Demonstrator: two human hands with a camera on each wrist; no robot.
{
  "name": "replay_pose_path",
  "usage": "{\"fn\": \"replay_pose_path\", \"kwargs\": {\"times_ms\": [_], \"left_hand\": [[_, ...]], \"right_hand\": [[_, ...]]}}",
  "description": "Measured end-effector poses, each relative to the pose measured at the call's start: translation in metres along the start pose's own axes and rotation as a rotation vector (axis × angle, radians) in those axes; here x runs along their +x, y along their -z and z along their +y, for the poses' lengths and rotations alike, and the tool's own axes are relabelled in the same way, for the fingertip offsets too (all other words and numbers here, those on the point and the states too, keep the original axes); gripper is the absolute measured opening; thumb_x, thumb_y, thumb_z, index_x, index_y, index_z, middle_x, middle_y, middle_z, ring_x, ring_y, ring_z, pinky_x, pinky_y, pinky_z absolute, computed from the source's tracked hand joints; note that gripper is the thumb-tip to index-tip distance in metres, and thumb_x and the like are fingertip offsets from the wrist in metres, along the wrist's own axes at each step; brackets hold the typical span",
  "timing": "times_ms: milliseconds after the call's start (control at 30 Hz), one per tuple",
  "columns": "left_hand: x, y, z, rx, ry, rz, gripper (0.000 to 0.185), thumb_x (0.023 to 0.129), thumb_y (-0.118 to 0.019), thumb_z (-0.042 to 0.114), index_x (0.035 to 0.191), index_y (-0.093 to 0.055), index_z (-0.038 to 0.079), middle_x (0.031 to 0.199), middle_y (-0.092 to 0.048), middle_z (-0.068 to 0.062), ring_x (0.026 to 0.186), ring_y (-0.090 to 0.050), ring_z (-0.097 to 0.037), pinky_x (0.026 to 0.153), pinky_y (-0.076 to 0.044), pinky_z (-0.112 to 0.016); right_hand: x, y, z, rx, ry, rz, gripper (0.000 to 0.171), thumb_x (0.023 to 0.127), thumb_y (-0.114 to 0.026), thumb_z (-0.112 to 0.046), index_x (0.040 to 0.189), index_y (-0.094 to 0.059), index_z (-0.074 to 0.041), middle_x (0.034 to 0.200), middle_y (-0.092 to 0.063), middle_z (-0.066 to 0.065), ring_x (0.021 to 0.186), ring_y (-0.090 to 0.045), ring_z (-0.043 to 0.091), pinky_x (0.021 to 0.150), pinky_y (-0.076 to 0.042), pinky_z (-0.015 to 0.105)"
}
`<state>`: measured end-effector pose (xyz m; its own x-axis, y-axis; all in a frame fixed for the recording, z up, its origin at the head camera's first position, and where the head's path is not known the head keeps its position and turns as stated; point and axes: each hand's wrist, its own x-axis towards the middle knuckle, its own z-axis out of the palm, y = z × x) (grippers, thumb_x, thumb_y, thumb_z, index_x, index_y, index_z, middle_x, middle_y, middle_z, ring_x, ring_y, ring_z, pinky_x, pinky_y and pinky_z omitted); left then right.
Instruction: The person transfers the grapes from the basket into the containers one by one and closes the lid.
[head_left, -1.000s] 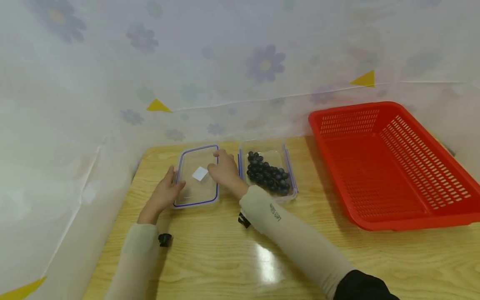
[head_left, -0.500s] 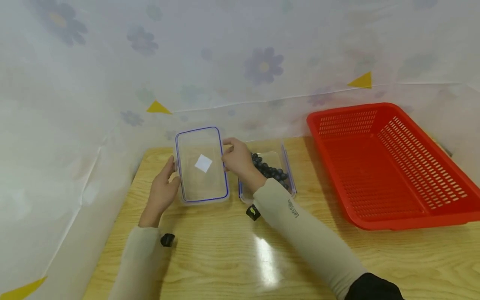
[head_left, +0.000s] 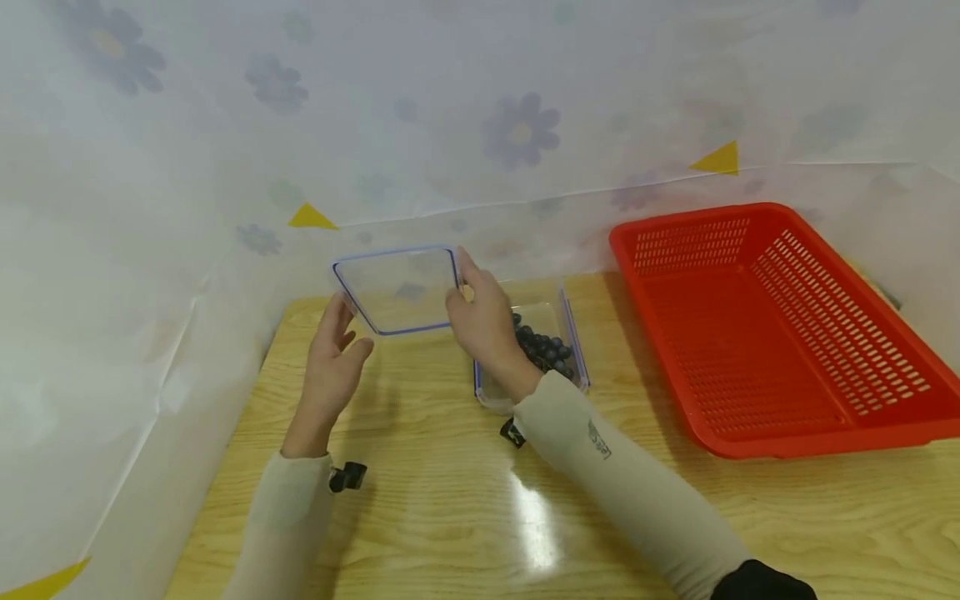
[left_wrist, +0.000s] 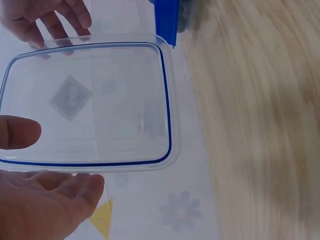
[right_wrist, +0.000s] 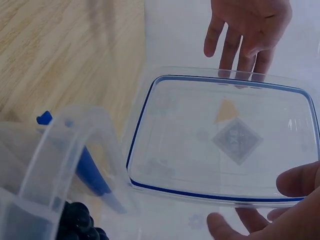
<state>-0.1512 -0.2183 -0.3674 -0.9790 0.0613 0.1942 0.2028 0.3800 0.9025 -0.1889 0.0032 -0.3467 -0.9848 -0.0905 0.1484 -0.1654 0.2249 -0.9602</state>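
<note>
A clear plastic lid with a blue seal and a small square sticker is held in the air, tilted, above the table's far left. My right hand pinches its right edge; thumb and fingers show on the lid in the right wrist view. My left hand is flat with straight fingers, its fingertips at the lid's left edge. Behind my right hand stands an open clear container with dark round berries in it, also berries.
A large empty red basket takes up the right of the wooden table. A flowered plastic sheet hangs behind and to the left. The container's blue latch hangs at its side.
The lid has left the table: both hands raised it, turned it and tilted it up toward the back wall. My right hand now hides part of the berry container.
</note>
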Motion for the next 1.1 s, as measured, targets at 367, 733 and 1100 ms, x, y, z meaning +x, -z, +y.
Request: {"fn": "replay_pose_path", "kwargs": {"times_ms": [367, 733, 1100], "left_hand": [[-0.002, -0.008, 0.011, -0.182, -0.086, -0.034, 0.078, 0.1, -0.045, -0.004, 0.163, -0.003, 0.015, 0.169, -0.006, -0.002, 0.153, -0.007, -0.017, 0.12, -0.016, -0.05], [-0.003, -0.016, 0.012, -0.385, -0.26, -0.095, 0.085, 0.102, -0.039, 0.063, 0.163, -0.003, 0.016, 0.168, -0.003, -0.008, 0.153, 0.0, -0.022, 0.12, -0.003, -0.054], [-0.005, -0.04, 0.02, -0.356, -0.278, -0.112, 0.102, 0.097, -0.043, 0.071, 0.162, 0.008, 0.01, 0.169, 0.005, -0.003, 0.153, 0.002, -0.015, 0.122, -0.003, -0.036]], "right_hand": [[-0.003, 0.024, -0.015, -0.049, 0.021, -0.056, 0.06, 0.101, -0.047, -0.011, 0.158, -0.036, -0.026, 0.099, -0.062, 0.012, 0.049, -0.034, 0.014, 0.043, -0.033, 0.026], [-0.006, 0.045, -0.011, 0.253, 0.0, -0.016, 0.052, 0.094, -0.033, -0.001, 0.132, -0.069, -0.009, 0.116, -0.069, 0.01, 0.092, -0.066, 0.027, 0.084, -0.057, 0.044], [-0.01, 0.048, -0.003, 0.181, -0.031, 0.1, 0.028, 0.094, -0.063, -0.015, 0.119, -0.061, -0.002, 0.104, -0.062, 0.014, 0.083, -0.06, 0.022, 0.072, -0.05, 0.032]]}}
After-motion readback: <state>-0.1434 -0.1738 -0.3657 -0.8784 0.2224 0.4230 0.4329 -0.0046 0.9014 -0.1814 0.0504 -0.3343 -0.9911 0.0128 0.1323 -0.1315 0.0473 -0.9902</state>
